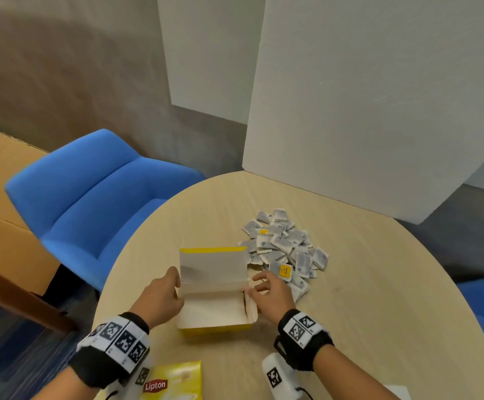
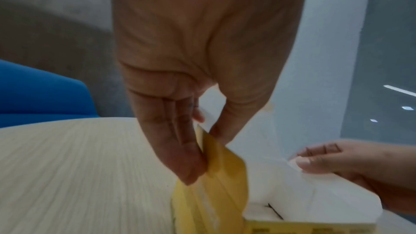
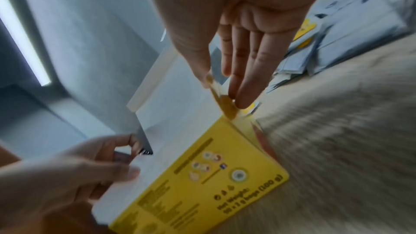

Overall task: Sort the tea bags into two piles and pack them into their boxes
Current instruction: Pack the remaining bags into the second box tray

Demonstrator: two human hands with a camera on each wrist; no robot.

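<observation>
Both hands' fingers (image 2: 178, 141) pinch the open yellow box's (image 1: 215, 313) side flaps (tea bags (image 1: 284, 246) beyond).

My yellow box (image 1: 174, 382) near the table edge is showing "Lipton"; open box (image 3: 202, 181) side is reading "Net Weight", "(100 g)".

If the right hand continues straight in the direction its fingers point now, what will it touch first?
The right hand points away from the person, along the open yellow box's right side flap. Straight ahead lies the tea bag pile, so it would probably meet the nearest bags first, likely the yellow-tagged one; depth is unclear.
</observation>
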